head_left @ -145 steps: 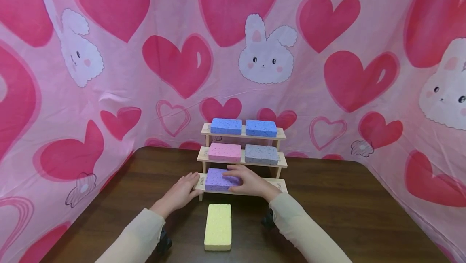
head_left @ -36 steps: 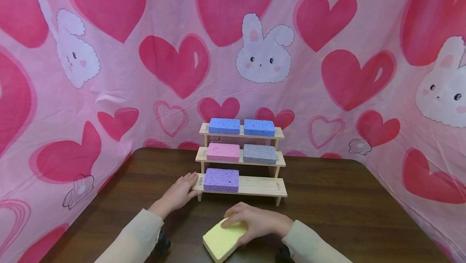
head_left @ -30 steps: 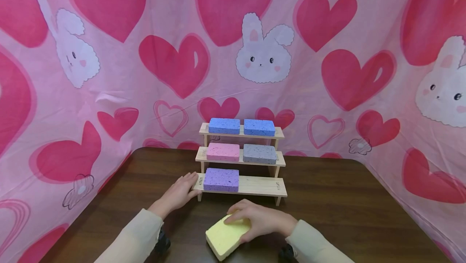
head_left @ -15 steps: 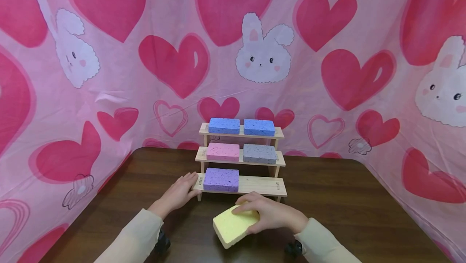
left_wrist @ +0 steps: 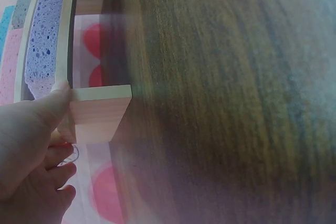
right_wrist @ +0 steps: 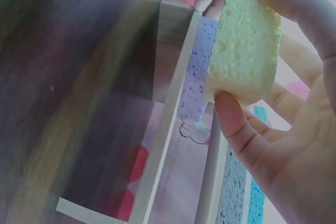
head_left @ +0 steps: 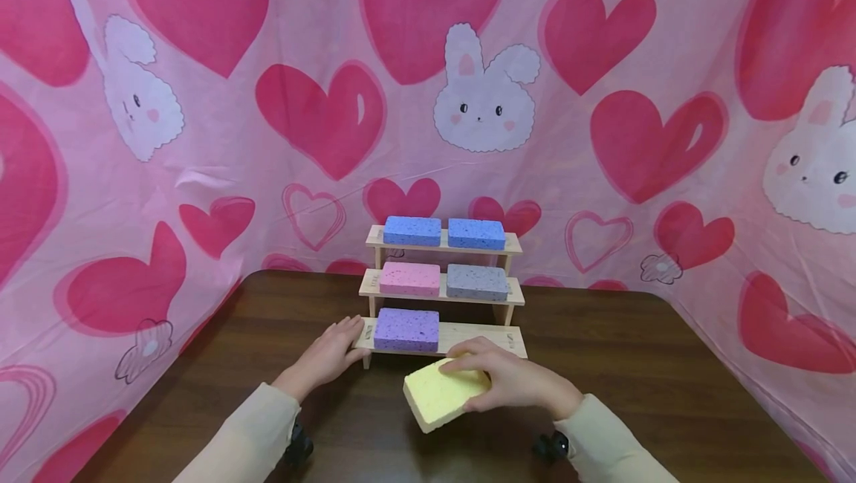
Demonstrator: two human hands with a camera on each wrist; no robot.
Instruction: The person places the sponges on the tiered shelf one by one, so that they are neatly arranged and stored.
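Note:
My right hand [head_left: 508, 379] grips a yellow sponge [head_left: 444, 394] by its edges, tilted, in front of the lowest step of a three-tier wooden stand [head_left: 478, 332]. In the right wrist view a finger lies along one side of the yellow sponge [right_wrist: 244, 40] and the thumb presses its lower end. My left hand [head_left: 328, 353] holds the left end of that lowest step, thumb at its front edge in the left wrist view. Beside that hand a purple sponge [head_left: 406, 330] lies flat on the step's left half.
On the middle step lie a pink sponge [head_left: 410, 279] and a grey sponge [head_left: 477, 282]. The top step bears two blue sponges, a left blue sponge [head_left: 412, 231] and a right blue sponge [head_left: 475, 234]. The stand is on a dark wooden table [head_left: 622, 371] before a pink heart-print cloth [head_left: 321, 15].
Earlier my right hand was at the purple sponge; then it took the yellow sponge from the table. Since then it has carried it forward and right, toward the stand. My left hand has stayed put.

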